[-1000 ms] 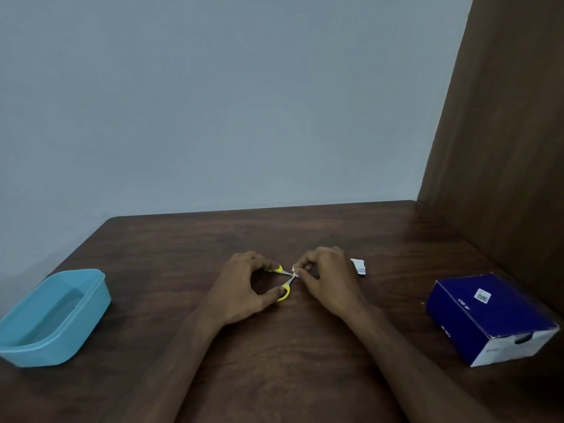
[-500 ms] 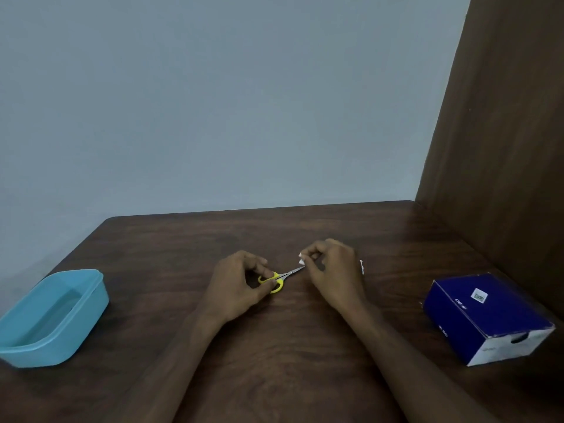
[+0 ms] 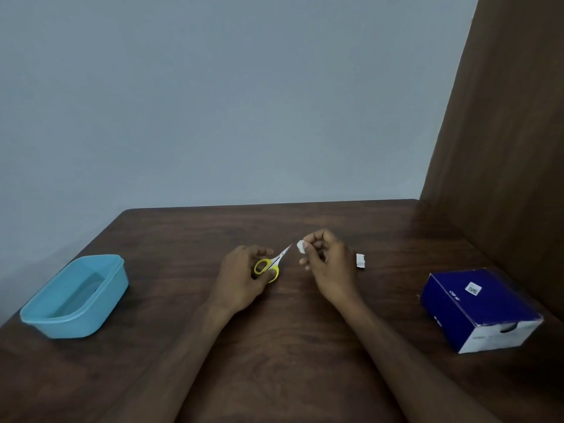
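Observation:
My left hand [image 3: 241, 279] grips small yellow-handled scissors [image 3: 270, 265] at mid table. Their blades are closed and point up and right toward my right hand. My right hand [image 3: 328, 264] pinches a small white piece [image 3: 302, 246] between thumb and fingertips, a short gap away from the blade tips. Another small white packet [image 3: 360, 260] lies flat on the table just right of my right hand.
A light blue plastic tub [image 3: 74, 296] sits open at the left edge of the dark wooden table [image 3: 283, 346]. A dark blue cardboard box [image 3: 479, 309] stands at the right. A brown wooden panel [image 3: 500, 148] rises along the right side, with a grey wall behind.
The scissors' blades have closed and pulled left, away from the white piece. My right hand has lifted slightly with the piece, and the hands now stand apart.

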### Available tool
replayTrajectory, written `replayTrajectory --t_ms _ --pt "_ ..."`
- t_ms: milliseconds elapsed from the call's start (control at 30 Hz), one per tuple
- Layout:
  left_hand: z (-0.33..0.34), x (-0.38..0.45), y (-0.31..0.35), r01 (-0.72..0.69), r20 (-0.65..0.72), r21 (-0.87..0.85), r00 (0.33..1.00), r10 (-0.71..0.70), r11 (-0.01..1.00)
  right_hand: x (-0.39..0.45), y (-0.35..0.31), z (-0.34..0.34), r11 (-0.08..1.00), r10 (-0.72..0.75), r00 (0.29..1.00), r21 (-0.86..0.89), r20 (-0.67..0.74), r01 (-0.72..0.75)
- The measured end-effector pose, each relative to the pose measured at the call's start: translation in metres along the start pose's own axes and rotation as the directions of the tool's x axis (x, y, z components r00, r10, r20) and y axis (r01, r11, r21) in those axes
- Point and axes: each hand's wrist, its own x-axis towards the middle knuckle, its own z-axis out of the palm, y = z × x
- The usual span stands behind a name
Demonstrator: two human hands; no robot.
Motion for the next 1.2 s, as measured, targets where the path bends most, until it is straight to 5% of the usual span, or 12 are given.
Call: replayTrajectory --t_ms 300,700,833,1033,1200 --pt "-0.021 -0.02 0.016 0.212 -0.215 -0.394 0.925 -0.314 0.894 -0.02 -0.018 0.012 0.999 0.004 0.982 0.047 0.188 -0.013" --pt "-0.193 -0.098 0.011 0.449 -0.434 -0.287 0.727 -0.532 0.846 -0.046 -0.037 0.022 0.994 -0.11 0.935 0.039 0.337 0.103" --pt "-0.244 -0.099 0.005 0.565 -0.406 -0.27 0.668 -0.624 0.78 -0.047 -0.04 0.021 0.992 -0.127 0.935 0.036 0.331 0.122" --pt "-0.249 -0.101 -0.004 0.559 -0.368 -0.341 0.66 -0.655 0.755 -0.047 -0.035 0.021 0.997 -0.07 0.933 0.065 0.352 0.05" --pt "-0.25 -0.097 -0.021 0.648 -0.369 -0.166 0.658 -0.656 0.743 -0.043 -0.031 0.018 0.998 -0.058 0.935 0.05 0.35 0.043"
